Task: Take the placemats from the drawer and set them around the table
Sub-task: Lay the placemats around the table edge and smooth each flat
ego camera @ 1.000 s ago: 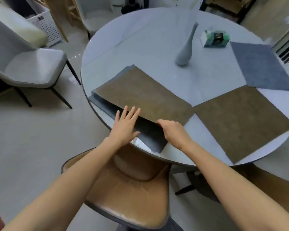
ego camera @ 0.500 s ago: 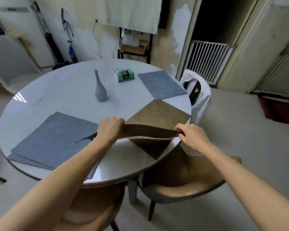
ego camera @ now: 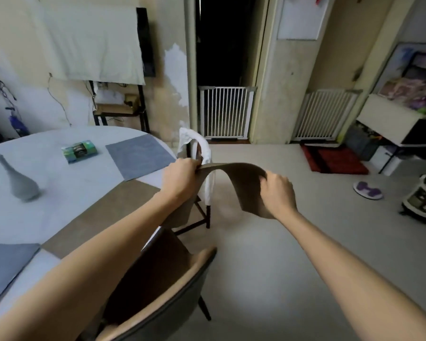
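At the bottom centre of the frame a tan-backed chair (ego camera: 158, 289) sits tucked toward the table (ego camera: 59, 183), and my forearms reach out over it. Just beyond, in the middle of the frame, I hold a brown placemat (ego camera: 241, 183) in the air, off the table's edge and above the floor. My left hand (ego camera: 181, 178) has its fingers curled tight round one edge, and my right hand (ego camera: 278, 193) grips the opposite edge the same way. The mat arches up between them, I judge because my hands are closer together than it is wide; holding both edges keeps the floppy sheet from folding as I carry it to a seat with no mat.

To the left, another brown placemat (ego camera: 113, 215) lies flat at the table's near rim, with a grey placemat (ego camera: 3, 264) at lower left. Farther back a second grey placemat (ego camera: 139, 156) lies before the chair draped in white cloth (ego camera: 194, 146). A grey vase (ego camera: 17, 180) and a small green packet (ego camera: 80, 150) stand toward the table's middle; the packet's printing is too blurred to read. The white gate (ego camera: 225, 112) in the far doorway carries no writing I can make out.
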`<state>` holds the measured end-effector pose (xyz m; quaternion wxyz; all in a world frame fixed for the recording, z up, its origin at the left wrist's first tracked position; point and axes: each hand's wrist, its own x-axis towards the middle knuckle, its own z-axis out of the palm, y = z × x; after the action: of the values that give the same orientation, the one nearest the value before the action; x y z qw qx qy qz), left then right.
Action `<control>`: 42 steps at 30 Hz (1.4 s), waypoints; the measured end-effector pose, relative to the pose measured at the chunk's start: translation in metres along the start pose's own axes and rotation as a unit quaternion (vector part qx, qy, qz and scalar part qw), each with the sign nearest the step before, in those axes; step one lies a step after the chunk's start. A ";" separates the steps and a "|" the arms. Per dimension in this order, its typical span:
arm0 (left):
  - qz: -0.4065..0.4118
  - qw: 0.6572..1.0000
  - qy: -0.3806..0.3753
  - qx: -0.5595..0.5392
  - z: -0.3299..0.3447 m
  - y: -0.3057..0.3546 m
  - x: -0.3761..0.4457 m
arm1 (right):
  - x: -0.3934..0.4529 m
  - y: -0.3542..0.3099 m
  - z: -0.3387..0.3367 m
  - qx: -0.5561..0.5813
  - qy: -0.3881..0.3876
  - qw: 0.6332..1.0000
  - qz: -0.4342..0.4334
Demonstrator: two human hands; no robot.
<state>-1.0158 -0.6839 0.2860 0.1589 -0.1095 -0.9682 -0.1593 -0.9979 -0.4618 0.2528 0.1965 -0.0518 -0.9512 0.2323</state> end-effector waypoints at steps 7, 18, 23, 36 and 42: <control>0.071 0.996 -0.058 -0.016 0.109 0.076 0.117 | 0.090 0.119 0.002 -0.003 0.010 0.998 0.060; 0.094 0.983 -0.150 -0.047 0.238 0.125 0.363 | 0.302 0.228 0.039 -0.081 -0.014 0.991 0.104; 0.098 0.981 -0.167 -0.016 0.294 0.120 0.460 | 0.408 0.269 0.079 -0.079 -0.041 0.991 0.097; -0.101 0.979 -0.177 0.005 0.407 0.031 0.715 | 0.733 0.296 0.255 -0.027 -0.151 0.988 -0.013; -0.183 0.968 -0.172 0.014 0.452 -0.068 0.812 | 0.863 0.251 0.367 -0.031 -0.208 0.974 -0.080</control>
<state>-1.9090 -0.4610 0.1393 -0.0403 0.0462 -0.9867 -0.1505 -1.9335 -0.2303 0.1391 0.0106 0.0678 -0.9791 0.1915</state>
